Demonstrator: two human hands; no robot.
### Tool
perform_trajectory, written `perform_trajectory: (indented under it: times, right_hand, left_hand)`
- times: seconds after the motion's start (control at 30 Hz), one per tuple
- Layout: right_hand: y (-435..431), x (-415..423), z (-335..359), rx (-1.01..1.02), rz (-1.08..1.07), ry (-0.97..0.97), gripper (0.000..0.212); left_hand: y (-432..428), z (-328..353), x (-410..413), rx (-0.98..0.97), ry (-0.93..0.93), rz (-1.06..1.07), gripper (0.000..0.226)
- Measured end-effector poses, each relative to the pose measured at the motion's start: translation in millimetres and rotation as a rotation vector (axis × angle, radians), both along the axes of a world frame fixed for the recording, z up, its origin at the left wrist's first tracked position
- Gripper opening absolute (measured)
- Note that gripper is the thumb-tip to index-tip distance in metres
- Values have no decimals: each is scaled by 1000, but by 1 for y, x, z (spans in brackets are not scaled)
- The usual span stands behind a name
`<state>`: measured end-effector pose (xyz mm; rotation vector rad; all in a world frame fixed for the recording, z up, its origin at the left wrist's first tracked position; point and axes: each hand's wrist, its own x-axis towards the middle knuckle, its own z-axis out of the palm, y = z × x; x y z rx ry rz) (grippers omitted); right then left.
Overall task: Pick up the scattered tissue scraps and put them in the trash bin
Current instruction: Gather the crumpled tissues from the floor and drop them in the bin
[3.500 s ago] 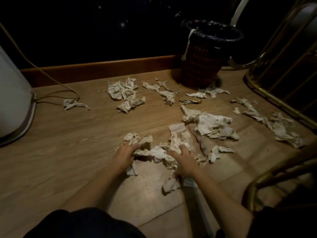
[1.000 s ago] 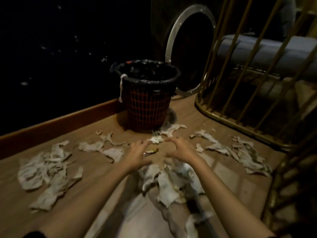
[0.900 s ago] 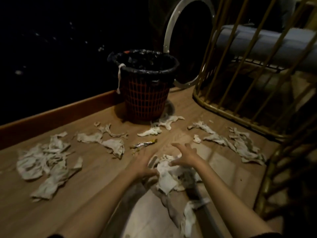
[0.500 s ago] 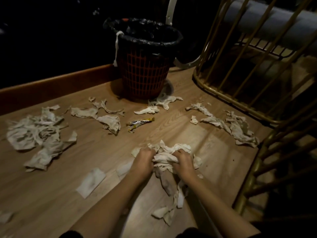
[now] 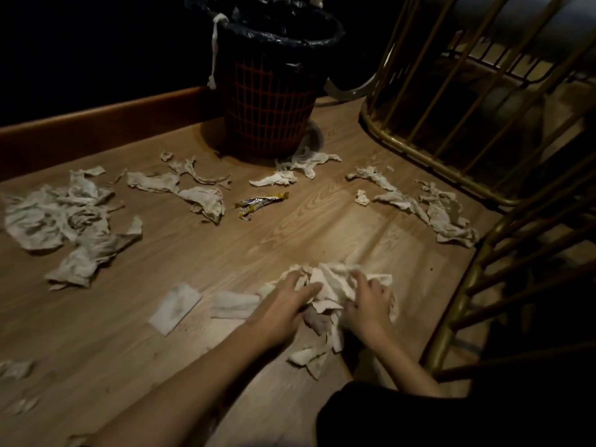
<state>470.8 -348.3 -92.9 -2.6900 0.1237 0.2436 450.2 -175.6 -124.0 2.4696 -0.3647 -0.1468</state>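
A bunch of white tissue scraps [image 5: 332, 282] lies on the wooden floor, pressed between my two hands. My left hand [image 5: 283, 304] cups its left side and my right hand [image 5: 367, 304] grips its right side. The trash bin [image 5: 271, 101], a red mesh basket lined with a black bag, stands at the far wall. More tissue scraps lie scattered: a big heap at the left [image 5: 64, 221], a strip in the middle [image 5: 193, 195], some by the bin's foot [image 5: 300, 166] and a trail at the right [image 5: 425, 208].
A yellow snack wrapper [image 5: 258, 203] lies on the floor between the bin and my hands. Two flat tissue pieces [image 5: 175, 306] sit left of my left hand. A gold metal-barred frame [image 5: 451, 124] blocks the right side. A wooden baseboard [image 5: 106, 121] runs along the far wall.
After a reach toward the bin, both hands came back down and closed on another bunch of tissue. Since half a second ago the view has tilted down and the hands have spread a little around it.
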Motion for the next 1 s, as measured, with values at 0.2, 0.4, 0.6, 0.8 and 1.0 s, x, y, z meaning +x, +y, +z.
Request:
perform_trajectory:
  times: [0.2, 0.4, 0.6, 0.8, 1.0]
  right_hand:
    - [4, -45, -19, -142, 200, 170, 63]
    - [25, -28, -29, 74, 302, -65, 42]
    - [70, 39, -2, 170, 268, -214, 37]
    - [131, 60, 30, 137, 464, -275, 46]
    - [152, -33, -1, 87, 843, 40, 47]
  left_hand:
    - [-3, -7, -19, 188, 19, -24, 34]
    - [77, 4, -21, 32, -31, 143, 11]
    - [155, 23, -40, 214, -71, 300, 23]
    - [195, 32, -65, 309, -138, 327, 13]
    - [246, 33, -86, 301, -62, 436, 51]
